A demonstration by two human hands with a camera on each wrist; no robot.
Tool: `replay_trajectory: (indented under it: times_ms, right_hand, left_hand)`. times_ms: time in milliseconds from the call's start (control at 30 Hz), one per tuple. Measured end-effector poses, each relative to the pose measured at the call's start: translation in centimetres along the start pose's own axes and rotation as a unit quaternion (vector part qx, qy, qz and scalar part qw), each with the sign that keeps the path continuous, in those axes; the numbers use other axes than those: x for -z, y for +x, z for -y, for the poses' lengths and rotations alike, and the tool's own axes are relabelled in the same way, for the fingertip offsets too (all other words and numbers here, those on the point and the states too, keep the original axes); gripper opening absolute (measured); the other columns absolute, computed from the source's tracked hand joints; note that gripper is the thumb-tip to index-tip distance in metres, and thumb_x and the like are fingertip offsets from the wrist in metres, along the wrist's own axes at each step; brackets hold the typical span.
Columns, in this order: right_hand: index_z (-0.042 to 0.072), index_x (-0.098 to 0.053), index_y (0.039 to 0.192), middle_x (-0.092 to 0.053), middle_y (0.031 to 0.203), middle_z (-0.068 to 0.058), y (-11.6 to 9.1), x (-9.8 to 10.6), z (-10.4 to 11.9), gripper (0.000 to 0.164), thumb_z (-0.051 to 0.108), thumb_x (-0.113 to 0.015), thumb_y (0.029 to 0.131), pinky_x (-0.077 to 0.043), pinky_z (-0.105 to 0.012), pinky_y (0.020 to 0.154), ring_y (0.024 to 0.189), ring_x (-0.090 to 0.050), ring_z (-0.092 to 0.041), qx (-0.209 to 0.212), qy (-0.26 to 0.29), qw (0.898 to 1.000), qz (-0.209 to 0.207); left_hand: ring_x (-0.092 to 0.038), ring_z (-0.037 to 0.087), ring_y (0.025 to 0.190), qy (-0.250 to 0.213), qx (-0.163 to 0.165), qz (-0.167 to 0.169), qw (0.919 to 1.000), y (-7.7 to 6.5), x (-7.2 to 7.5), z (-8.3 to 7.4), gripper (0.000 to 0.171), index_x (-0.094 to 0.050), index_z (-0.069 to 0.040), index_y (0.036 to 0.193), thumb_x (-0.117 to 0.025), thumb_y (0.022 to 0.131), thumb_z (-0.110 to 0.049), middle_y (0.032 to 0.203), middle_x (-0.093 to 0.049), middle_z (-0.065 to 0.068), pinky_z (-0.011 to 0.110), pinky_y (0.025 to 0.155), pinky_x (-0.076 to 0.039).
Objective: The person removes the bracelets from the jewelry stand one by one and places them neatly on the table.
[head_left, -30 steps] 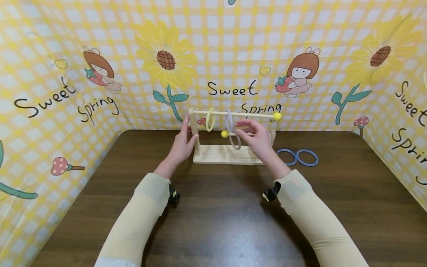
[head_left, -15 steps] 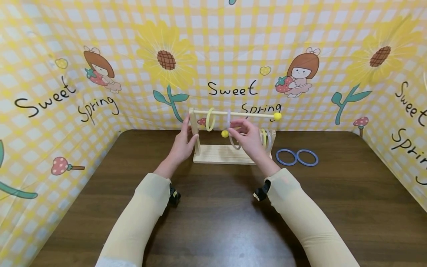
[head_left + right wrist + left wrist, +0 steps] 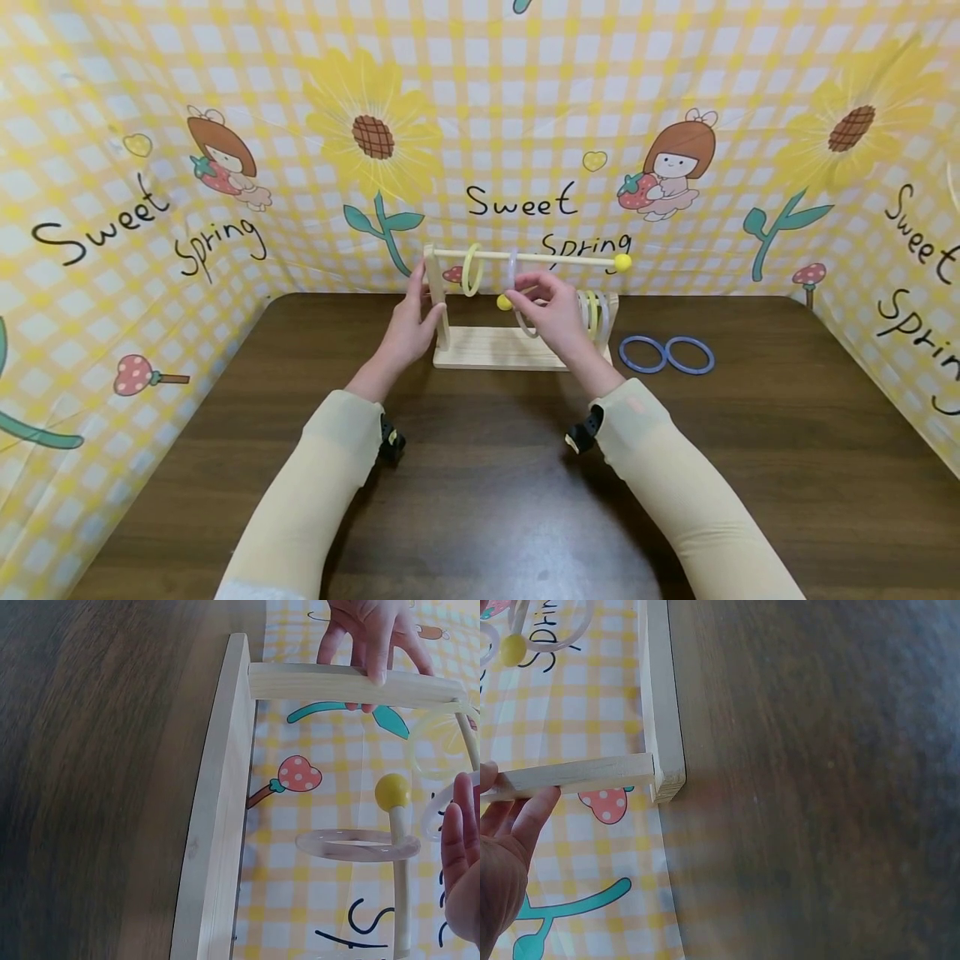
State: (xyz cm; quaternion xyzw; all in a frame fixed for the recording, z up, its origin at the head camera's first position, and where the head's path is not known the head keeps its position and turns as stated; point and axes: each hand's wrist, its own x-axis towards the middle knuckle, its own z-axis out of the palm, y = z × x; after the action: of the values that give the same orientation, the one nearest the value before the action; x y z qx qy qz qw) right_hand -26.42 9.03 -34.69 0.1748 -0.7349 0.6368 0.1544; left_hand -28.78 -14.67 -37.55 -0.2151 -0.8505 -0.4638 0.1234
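Observation:
A wooden ring stand (image 3: 487, 348) has two rods pointing opposite ways, each tipped with a yellow ball. My left hand (image 3: 407, 327) grips its left post (image 3: 592, 772), thumb on one side and fingers on the other. On the upper rod hang a yellow ring (image 3: 469, 272) and a pale purple ring (image 3: 512, 265). My right hand (image 3: 558, 323) pinches the lower part of that purple ring, thumb and fingertips together at its edge. Near the lower rod's yellow ball (image 3: 391, 792) hangs a clear pinkish ring (image 3: 345, 846), partly behind the right hand in the head view.
Several clear and yellow rings (image 3: 594, 315) hang at the right end of the lower rod, by the right post. Two blue rings (image 3: 690, 356) lie side by side on the brown table (image 3: 480, 500). A yellow checked cloth (image 3: 495, 100) rises behind and at both sides.
My right hand has moved left from beside the rings to the purple ring and taken hold of it. More rings show behind that hand. My left hand stays on the post.

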Motion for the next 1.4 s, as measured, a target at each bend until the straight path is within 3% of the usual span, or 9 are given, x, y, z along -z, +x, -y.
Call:
replay_trajectory:
  times_ms: [400, 700, 1000, 1133, 1400]
  right_hand:
    - [-0.007, -0.065, 0.098, -0.066, 0.088, -0.015, 0.2, 0.5, -0.4, 0.015, 0.002, -0.071, 0.088, -0.051, -0.020, 0.060, 0.067, -0.061, -0.009, 0.043, -0.016, 0.998, -0.035]
    - [-0.009, -0.064, 0.099, -0.067, 0.086, -0.013, 0.0, 1.7, -0.1, 0.016, 0.000, -0.070, 0.088, -0.049, -0.019, 0.061, 0.067, -0.060, -0.005, 0.043, -0.008, 0.998, -0.050]
    - [-0.011, -0.063, 0.101, -0.064, 0.086, -0.015, -0.1, 3.5, 0.2, 0.019, 0.001, -0.070, 0.088, -0.049, -0.018, 0.060, 0.068, -0.060, -0.012, 0.046, -0.004, 0.997, -0.057]
    - [-0.010, -0.064, 0.102, -0.064, 0.085, -0.011, -0.3, 4.4, 0.2, 0.020, 0.004, -0.070, 0.089, -0.050, -0.018, 0.058, 0.069, -0.062, -0.017, 0.047, -0.010, 0.997, -0.068]
    - [-0.011, -0.063, 0.103, -0.064, 0.082, -0.001, -0.6, 6.3, 0.1, 0.021, 0.002, -0.070, 0.089, -0.049, -0.017, 0.056, 0.066, -0.061, -0.009, 0.046, -0.012, 0.995, -0.085]
  left_hand:
    - [-0.052, 0.040, 0.119, 0.006, 0.000, -0.001, 1.0000, 0.3, 0.0, 0.0, 0.075, -0.002, -0.015, 0.157, -0.050, 0.101, -0.004, 0.135, -0.048, 0.027, 0.051, 0.094, -0.047]
    - [-0.051, 0.040, 0.121, 0.001, -0.004, 0.000, 1.0000, 0.3, 0.0, -0.1, 0.076, -0.001, -0.015, 0.157, -0.050, 0.101, -0.004, 0.136, -0.047, 0.028, 0.051, 0.093, -0.047]
    - [-0.050, 0.041, 0.122, 0.005, 0.000, -0.002, 1.0000, 0.2, 0.0, 0.0, 0.076, -0.001, -0.015, 0.157, -0.051, 0.100, -0.004, 0.135, -0.047, 0.028, 0.051, 0.095, -0.047]
    - [-0.050, 0.041, 0.122, 0.006, 0.003, 0.000, 1.0000, 0.1, 0.0, 0.0, 0.076, -0.001, -0.016, 0.157, -0.050, 0.101, -0.005, 0.135, -0.047, 0.028, 0.051, 0.095, -0.046]
    - [-0.050, 0.039, 0.123, 0.007, 0.012, -0.001, 0.9999, 0.1, 0.0, 0.1, 0.076, -0.001, -0.018, 0.157, -0.051, 0.101, -0.006, 0.136, -0.047, 0.027, 0.050, 0.096, -0.046]
